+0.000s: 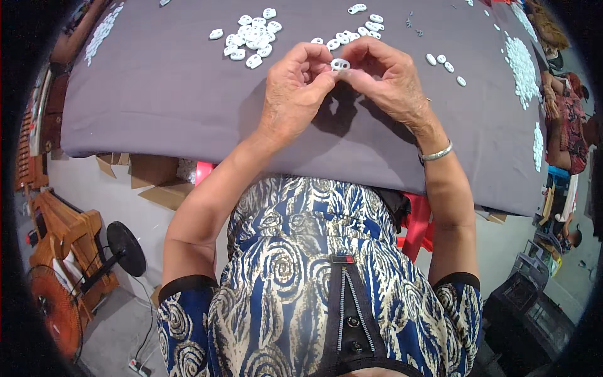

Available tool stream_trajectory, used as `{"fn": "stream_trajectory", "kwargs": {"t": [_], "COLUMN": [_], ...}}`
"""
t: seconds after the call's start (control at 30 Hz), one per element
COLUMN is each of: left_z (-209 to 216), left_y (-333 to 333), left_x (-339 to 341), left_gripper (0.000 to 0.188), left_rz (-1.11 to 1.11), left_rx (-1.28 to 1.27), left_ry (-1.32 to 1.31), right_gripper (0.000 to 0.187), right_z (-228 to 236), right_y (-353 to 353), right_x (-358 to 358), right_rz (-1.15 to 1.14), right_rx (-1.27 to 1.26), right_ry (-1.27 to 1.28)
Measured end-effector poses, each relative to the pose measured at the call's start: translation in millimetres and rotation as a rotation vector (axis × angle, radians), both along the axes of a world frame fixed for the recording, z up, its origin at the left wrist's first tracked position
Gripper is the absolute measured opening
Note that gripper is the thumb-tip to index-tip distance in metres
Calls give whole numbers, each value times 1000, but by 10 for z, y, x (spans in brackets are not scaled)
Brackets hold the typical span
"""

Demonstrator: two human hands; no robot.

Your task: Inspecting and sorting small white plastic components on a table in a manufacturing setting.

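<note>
A small white oval cord lock (pixel 340 65) with two dark holes sits between my fingertips, above the grey-covered table. My left hand (pixel 294 94) pinches it from the left with thumb and forefinger. From the right, my right hand (pixel 392 81) closes on it the same way, its thumb slightly blurred. Just beyond my hands lies a loose row of similar white cord locks (pixel 344 39). To the left of that is a larger heap of them (pixel 256 36). A few plain white ovals (pixel 442 60) lie right of my right hand.
Tiny grey springs (pixel 419 31) lie far right of centre. Piles of small white parts spread along the table's right side (pixel 521 72) and far left (pixel 102 34). An open cardboard box (pixel 160 182) stands below the left edge. Another person (pixel 570 129) sits at the right; an orange fan (pixel 56 308) stands lower left.
</note>
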State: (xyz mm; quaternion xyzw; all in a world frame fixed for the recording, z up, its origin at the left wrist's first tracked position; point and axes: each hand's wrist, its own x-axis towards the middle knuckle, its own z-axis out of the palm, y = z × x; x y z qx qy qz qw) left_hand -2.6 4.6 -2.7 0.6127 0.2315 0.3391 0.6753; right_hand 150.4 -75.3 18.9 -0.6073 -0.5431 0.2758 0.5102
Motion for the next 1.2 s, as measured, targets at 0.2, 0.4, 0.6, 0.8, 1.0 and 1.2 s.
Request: {"fn": "stream_trajectory", "kwargs": {"t": [0.2,0.4,0.6,0.8,1.0,1.2], "left_z": [-15,1,48,121,108,103], "left_y": [10,-1,-10,15,-17,-49], "left_x": [0,-4,-18,-39,-17,-31], "left_gripper": [19,19,21,21,20,19], "left_rz": [-10,-14,-48,-82,-51,-62], "left_rx": [2,-24,-5,-76,-90,-136], "left_ry": [-11,-2,47,17,-43,-36], "right_gripper": [30,36,27,27,26,26], "right_z": [74,109,79,67,-4,6], "right_y": [-21,-38,-26,-47,-34,-45], "right_x": [-1,3,-20,-28,-45,-58], "right_rz": [30,68,109,101,101,55], "right_rx": [77,117,135,131,166,169], "right_ry": [-241,-446,-526,-525,-629,-718]}}
